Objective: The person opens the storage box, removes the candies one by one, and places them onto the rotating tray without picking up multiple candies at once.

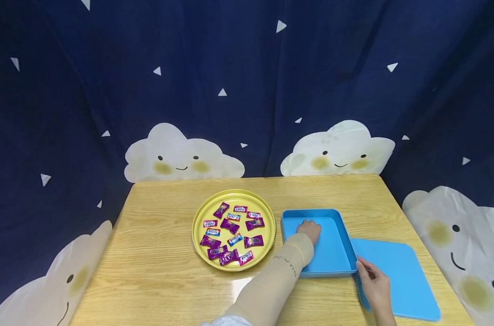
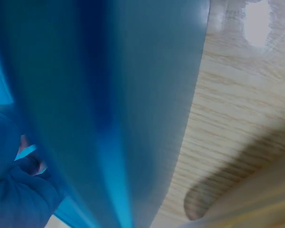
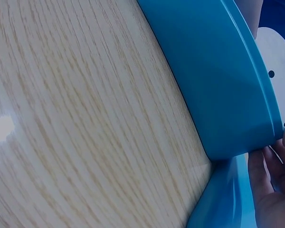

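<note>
A blue rectangular box (image 1: 331,244) without a cover stands right of the table's middle. My left hand (image 1: 310,230) reaches down inside it, near its left wall. The fingers look bent in the head view; whether they hold anything is hidden, and the left wrist view shows the hand (image 2: 23,175) only partly behind the box wall (image 2: 147,104). At the box's front right corner, my right hand (image 1: 373,283) pinches the rim between thumb and fingers. A flat blue lid (image 1: 406,280) lies on the table to the right, partly under that hand.
Left of the box sits a round yellow tray (image 1: 232,267) bearing several wrapped candies (image 1: 230,226) in purple, pink and blue-red. Both rest on a wooden table (image 1: 157,253). A dark blue curtain (image 1: 247,59) with clouds hangs behind.
</note>
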### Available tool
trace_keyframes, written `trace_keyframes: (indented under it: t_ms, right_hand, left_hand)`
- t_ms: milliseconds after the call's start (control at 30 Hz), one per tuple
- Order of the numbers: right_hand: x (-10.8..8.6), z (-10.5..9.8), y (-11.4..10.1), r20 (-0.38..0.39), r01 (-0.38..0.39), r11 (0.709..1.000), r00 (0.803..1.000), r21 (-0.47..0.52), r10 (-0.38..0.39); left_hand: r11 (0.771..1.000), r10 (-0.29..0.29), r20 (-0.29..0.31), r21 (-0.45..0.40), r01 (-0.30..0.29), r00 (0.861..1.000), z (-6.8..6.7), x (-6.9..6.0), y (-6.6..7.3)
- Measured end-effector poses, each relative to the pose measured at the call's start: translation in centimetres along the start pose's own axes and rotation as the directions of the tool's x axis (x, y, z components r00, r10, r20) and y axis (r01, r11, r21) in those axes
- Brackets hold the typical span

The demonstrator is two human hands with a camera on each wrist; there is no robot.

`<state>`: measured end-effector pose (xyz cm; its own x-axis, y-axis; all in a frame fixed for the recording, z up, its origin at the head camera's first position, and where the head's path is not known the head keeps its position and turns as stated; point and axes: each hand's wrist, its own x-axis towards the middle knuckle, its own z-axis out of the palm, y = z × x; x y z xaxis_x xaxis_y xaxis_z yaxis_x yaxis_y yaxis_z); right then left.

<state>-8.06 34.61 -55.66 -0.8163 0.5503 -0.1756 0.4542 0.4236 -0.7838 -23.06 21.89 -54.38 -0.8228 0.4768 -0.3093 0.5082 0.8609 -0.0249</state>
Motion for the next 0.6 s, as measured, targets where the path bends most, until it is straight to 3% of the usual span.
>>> trace_keyframes:
  t_ms: [300, 600]
  right_hand:
    - [0.0, 0.2, 0.0, -0.015, 0.007, 1.000, 1.000, 0.017, -0.007]
    - [0.1, 0.2, 0.2, -0.015, 0.000, 1.000, 1.000, 0.017, 0.000]
  left_hand:
    - [1.000, -0.004, 0.030, -0.020, 0.005, 1.000, -0.5, -0.5, -0.3]
    - [0.996, 0.026, 0.000, -0.090, -0.026, 1.000, -1.1, 0.0, -0.8]
